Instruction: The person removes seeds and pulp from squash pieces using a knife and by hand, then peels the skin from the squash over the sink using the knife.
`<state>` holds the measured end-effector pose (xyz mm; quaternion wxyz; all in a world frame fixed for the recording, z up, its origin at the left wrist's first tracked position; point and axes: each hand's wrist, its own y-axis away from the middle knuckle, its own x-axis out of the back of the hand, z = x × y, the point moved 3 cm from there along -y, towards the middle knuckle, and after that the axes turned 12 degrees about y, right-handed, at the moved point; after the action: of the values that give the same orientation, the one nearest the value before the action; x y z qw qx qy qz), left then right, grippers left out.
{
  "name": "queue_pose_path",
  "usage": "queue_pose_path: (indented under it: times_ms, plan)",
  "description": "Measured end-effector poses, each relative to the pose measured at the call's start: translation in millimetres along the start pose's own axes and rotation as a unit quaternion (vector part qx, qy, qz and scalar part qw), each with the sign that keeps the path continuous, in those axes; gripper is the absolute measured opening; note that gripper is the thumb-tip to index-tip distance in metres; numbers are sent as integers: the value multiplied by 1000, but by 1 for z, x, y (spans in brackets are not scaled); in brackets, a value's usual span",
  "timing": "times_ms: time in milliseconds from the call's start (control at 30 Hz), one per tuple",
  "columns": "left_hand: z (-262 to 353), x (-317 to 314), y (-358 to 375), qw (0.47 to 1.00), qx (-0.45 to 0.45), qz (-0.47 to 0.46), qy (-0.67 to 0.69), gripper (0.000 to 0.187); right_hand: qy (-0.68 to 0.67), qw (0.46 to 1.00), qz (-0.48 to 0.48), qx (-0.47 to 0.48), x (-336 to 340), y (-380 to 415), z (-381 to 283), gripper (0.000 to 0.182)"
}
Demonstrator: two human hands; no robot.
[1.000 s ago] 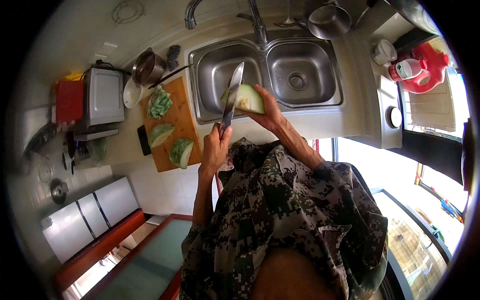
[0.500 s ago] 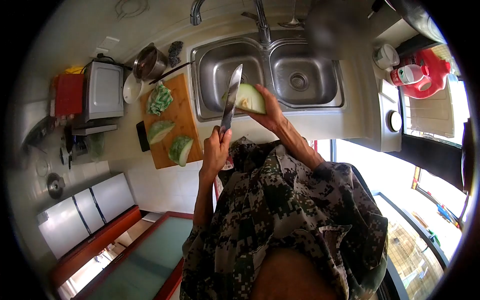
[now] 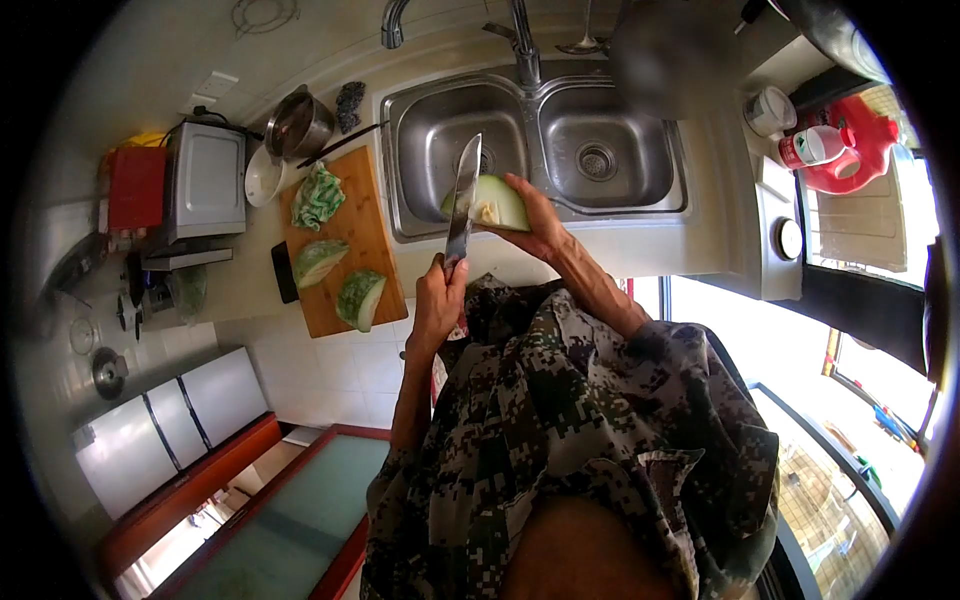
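My left hand (image 3: 439, 301) is wrapped around the handle of a kitchen knife (image 3: 466, 190), its blade pointing up and away over the near edge of the left sink basin. Held in my right hand (image 3: 541, 222) is a cut piece of pale green winter melon (image 3: 508, 204), with seedy pith showing on its cut face. The blade lies across the left side of this piece; whether it cuts in cannot be made out. Two more winter melon pieces with green rind, one (image 3: 321, 262) behind the other (image 3: 361, 300), rest on the wooden cutting board (image 3: 355, 200) to the left.
A crumpled green-and-white cloth or bag (image 3: 318, 197) lies on the board. The double sink (image 3: 533, 150) has a faucet (image 3: 524, 45) behind it. A pot (image 3: 300, 124) and a white bowl (image 3: 263, 177) stand at the back left. Bottles (image 3: 850, 145) stand at the right.
The knife and my left hand have shifted very slightly, and the melon piece has turned a little in my right hand. The pieces on the board have stayed put.
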<state>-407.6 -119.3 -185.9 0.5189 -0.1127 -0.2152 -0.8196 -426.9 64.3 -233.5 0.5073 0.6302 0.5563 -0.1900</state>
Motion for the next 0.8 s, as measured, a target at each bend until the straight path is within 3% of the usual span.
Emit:
queue_pose_path:
  times_ms: [33, 133, 267, 333, 433, 533, 633, 700, 800]
  plan:
    - [-5, -2, 1, 998, 46, -19, 49, 28, 0, 1000, 1, 0, 0, 1, 0, 38]
    - [-9, -4, 3, 994, 62, -39, 77, 26, 20, 1000, -6, -19, 0, 3, -1, 37]
    - [-14, -4, 2, 996, 27, -49, 63, 24, 48, 998, -25, -37, 6, -1, -1, 37]
    - [-14, -12, 4, 986, 86, -61, 132, 23, 53, 998, -35, -26, 5, -3, 2, 37]
    - [-6, -21, 2, 981, 87, -21, 170, 24, 25, 999, 21, -3, 5, -1, 5, 38]
    - [2, -7, -3, 984, 75, -67, 146, 24, 89, 996, 21, -10, 6, 0, -4, 40]
    - [-7, -9, -5, 985, 79, -92, 124, 23, 90, 995, -40, 0, 8, -8, 0, 40]
    - [-6, -22, -3, 972, 97, -62, 203, 26, 87, 996, 23, -14, 10, -10, 5, 39]
    - [-14, -27, -12, 966, 94, -73, 230, 27, 63, 997, 33, 25, -2, 0, 0, 38]
